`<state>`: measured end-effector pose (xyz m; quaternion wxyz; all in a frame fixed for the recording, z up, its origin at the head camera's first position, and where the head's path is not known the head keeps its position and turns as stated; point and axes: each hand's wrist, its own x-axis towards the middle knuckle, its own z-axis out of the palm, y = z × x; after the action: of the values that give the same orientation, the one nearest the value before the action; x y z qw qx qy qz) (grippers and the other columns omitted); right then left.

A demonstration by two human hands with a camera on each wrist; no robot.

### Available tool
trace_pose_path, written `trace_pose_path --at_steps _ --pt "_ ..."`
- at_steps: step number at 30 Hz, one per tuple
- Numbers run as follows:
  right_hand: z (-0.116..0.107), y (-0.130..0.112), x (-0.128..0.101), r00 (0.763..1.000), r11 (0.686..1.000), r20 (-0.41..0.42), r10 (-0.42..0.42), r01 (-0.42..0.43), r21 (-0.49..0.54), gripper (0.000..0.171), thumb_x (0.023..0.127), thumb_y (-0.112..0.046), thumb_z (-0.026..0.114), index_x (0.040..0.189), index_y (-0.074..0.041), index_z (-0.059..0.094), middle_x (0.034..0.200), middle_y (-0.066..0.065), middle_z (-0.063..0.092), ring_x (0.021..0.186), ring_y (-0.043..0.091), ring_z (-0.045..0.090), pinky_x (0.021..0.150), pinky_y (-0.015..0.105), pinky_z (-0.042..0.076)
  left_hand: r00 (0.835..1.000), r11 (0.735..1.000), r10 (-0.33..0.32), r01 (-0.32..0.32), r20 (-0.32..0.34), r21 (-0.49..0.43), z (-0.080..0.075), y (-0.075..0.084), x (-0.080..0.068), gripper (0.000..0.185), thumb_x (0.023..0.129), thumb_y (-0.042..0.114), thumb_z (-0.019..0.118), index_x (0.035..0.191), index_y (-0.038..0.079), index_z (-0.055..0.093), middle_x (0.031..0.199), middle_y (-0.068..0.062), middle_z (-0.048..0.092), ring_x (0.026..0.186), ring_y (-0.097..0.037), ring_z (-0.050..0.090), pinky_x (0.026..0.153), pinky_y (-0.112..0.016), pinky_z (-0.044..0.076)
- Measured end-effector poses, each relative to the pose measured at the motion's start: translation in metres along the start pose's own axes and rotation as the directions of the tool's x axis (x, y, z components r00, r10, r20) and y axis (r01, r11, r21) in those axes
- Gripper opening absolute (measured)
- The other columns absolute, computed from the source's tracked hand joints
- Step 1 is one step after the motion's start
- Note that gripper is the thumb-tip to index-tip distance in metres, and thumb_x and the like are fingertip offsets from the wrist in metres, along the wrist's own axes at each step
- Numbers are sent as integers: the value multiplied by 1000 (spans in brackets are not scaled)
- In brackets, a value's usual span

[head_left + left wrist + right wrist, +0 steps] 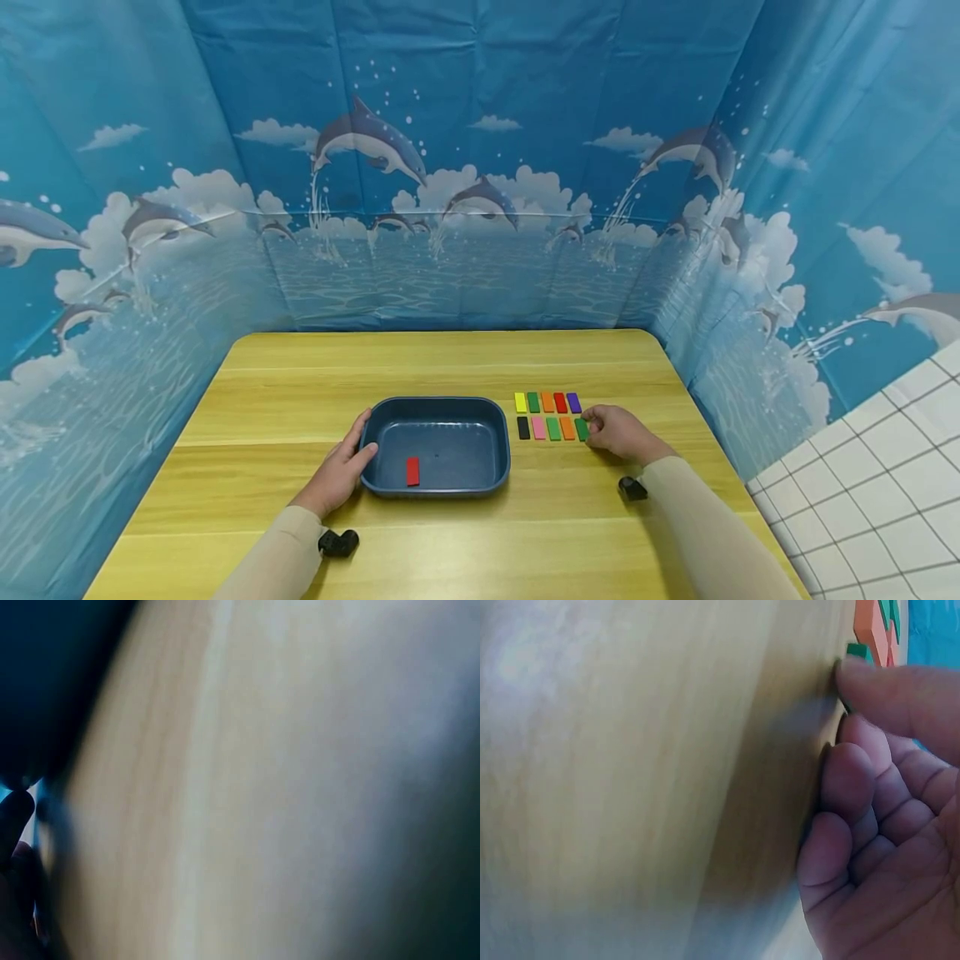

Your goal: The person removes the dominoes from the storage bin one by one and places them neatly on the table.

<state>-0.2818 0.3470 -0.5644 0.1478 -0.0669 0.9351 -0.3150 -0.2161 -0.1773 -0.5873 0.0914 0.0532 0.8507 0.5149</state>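
Observation:
A dark blue rectangular plastic basin (465, 486) stands on the table. My left hand (341, 467) holds its left rim, thumb at the rim and fingers along the outer wall; the left wrist view catches only dark fingers (19, 817) beside the basin's blurred side. One red block (413, 472) lies flat inside the basin. At the right end of the near row of blocks, my right hand (618, 432) pinches a green block (582, 430). Up close, the thumb presses that green block (857, 651) while the other fingers curl by the tabletop; its far side is hidden.
More flat blocks lie in two rows right of the basin: yellow (521, 402), red (560, 402) and purple (574, 402) among the far row, black (523, 427) and pink (538, 428) in the near one. A dolphin-print curtain (480, 275) borders the wooden table (450, 358).

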Motion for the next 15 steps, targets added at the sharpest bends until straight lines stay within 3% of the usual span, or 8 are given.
trace_pose_path --at_steps 8,11,15 --pt "-10 -12 -2 1000 999 -13 20 -19 49 45 98 -22 73 136 -1 62 83 4 61 65 18 50 59 30 42 1000 1000 0 -1 7 7 0 1 -2 67 113 38 46 171 27 13 176 -15 20 162 -42 18 129 -65 19" --pt "-12 -37 1 1000 999 -11 -26 26 30 42 101 -26 71 135 -2 63 78 4 57 62 17 45 59 32 41 1000 1000 3 -3 7 7 0 1 -2 67 114 39 45 171 27 12 176 -15 19 162 -42 18 129 -65 20" --pt "-8 -83 6 993 993 16 -117 118 -16 35 102 -21 69 132 -2 65 77 3 56 60 15 43 62 32 41 1000 1000 2 -2 11 8 -1 -1 -1 67 114 39 45 171 28 13 176 -13 19 162 -40 18 129 -63 19"
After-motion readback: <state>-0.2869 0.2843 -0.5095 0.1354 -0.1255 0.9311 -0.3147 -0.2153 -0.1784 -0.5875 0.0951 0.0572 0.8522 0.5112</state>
